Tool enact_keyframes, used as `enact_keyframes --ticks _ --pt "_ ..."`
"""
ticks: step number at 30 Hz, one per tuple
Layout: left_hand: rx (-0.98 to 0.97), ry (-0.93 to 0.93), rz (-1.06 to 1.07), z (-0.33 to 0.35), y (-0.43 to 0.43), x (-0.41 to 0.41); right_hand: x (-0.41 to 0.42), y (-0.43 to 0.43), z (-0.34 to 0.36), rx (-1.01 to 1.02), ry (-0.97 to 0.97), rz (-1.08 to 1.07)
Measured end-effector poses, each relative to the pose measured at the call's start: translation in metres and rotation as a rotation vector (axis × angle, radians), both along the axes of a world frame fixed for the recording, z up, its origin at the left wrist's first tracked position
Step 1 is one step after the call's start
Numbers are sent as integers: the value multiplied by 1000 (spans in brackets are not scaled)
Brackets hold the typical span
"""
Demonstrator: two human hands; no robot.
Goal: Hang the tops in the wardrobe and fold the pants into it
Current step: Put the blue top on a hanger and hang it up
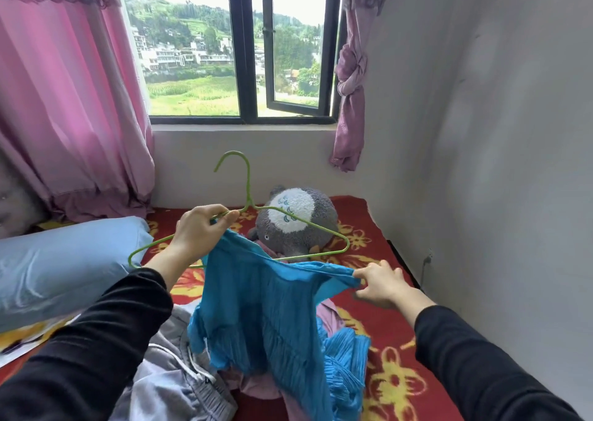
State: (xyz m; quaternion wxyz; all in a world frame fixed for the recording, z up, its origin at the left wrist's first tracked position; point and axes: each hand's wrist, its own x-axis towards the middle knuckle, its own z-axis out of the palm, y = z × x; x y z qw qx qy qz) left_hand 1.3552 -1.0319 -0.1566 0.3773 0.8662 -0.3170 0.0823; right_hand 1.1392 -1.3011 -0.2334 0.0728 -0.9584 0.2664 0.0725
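Observation:
A bright blue pleated top (266, 311) hangs in the air in front of me, spread between both hands. My left hand (199, 231) grips one shoulder of it together with a green wire hanger (248, 192), whose hook points up. My right hand (380, 281) pinches the other end of the neckline, stretched to the right. The hanger's right arm sits behind and above the neckline. Grey pants with a white drawstring (173, 369) and a pink garment (263, 388) lie crumpled on the bed below. No wardrobe is in view.
The bed has a red blanket with yellow flowers (394, 382). A grey and white plush toy (295, 221) sits at its head, a blue pillow (64, 260) at left. Pink curtains (70, 99) flank a window (244, 67); a white wall (481, 163) runs along the right.

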Motion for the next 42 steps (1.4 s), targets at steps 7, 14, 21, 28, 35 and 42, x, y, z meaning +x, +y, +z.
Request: enact_keyframes --ticks 7,14,21,28,35,42 --pt "-69 76 -132 -5 2 -7 -1 -17 18 -57 -38 -65" --pt "-100 106 -242 -8 1 -5 -1 -24 33 -91 -5 -72" --pt "-69 65 -263 -5 4 -9 -2 -20 32 -50 -58 -42" --pt "88 -60 -179 -12 7 -6 2 -18 43 2 -238 42" --pt "-78 79 -189 6 -5 -11 27 -7 81 155 -504 106" --pt "-225 131 -238 54 -10 -8 59 8 156 140 -838 32"
